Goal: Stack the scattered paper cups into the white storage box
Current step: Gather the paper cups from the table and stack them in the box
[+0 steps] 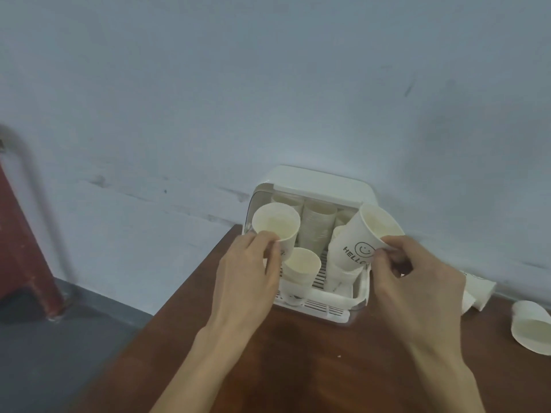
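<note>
**Both hands hold paper cups over the storage box**

A pale blue-grey painted wall (268, 84) fills the upper two thirds of the frame. Below it, a dark brown wooden bench (298, 368) runs across the lower centre and right, with a grey floor (59, 338) at lower left and a dark red post (21, 234) at the left edge.

The white plastic storage box (322, 181) stands at the back of the bench, against the wall, just right of centre. Its open front faces the camera, and its slatted white tray (325, 311) sticks out toward the viewer. Stacks of cups (317, 226) stand inside at the back.

The left hand (247, 275), lower centre, has its grip closed round a plain white paper cup (275, 223), mouth toward the camera, in front of the box's left side. The right hand (417, 281) pinches a white paper cup printed with a smiley face and "HELLO" (363, 236), tilted, over the box's right side.

Below the left-hand cup, a second plain cup (301, 265) sits atop a short stack on the tray. At right, a white cup lying on its side (477, 290) rests by the wall, and another fallen cup (530, 329) lies near the right edge.
</note>
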### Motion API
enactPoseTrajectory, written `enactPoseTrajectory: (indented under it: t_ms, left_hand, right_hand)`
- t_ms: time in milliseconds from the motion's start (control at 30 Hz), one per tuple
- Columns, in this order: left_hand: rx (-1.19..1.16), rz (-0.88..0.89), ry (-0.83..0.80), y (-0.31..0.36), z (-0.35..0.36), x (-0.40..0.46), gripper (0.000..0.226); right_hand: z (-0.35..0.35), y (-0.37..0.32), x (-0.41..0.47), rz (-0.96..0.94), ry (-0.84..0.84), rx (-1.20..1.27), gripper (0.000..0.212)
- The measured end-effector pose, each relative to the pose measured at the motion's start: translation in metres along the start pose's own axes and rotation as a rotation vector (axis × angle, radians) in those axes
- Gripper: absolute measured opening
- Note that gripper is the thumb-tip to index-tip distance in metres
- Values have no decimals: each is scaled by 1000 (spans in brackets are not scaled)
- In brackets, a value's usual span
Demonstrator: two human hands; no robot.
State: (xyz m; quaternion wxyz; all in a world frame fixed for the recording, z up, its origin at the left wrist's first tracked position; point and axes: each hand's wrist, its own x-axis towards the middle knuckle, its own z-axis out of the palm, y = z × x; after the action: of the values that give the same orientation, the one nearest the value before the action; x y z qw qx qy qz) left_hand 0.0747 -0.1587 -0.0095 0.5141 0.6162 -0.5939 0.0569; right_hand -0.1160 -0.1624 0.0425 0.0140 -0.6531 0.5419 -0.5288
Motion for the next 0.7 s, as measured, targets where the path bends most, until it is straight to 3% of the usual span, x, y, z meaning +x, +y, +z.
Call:
enactPoseTrajectory:
  t_ms: [200,700]
  left_hand:
    - [4,-24,35,-13,11,23,11]
    - [53,-44,-62,-45,14,44,15]
  right_hand:
    - [26,-4,15,10,-50,27,14]
    - [69,13,15,-115,-169,-45,13]
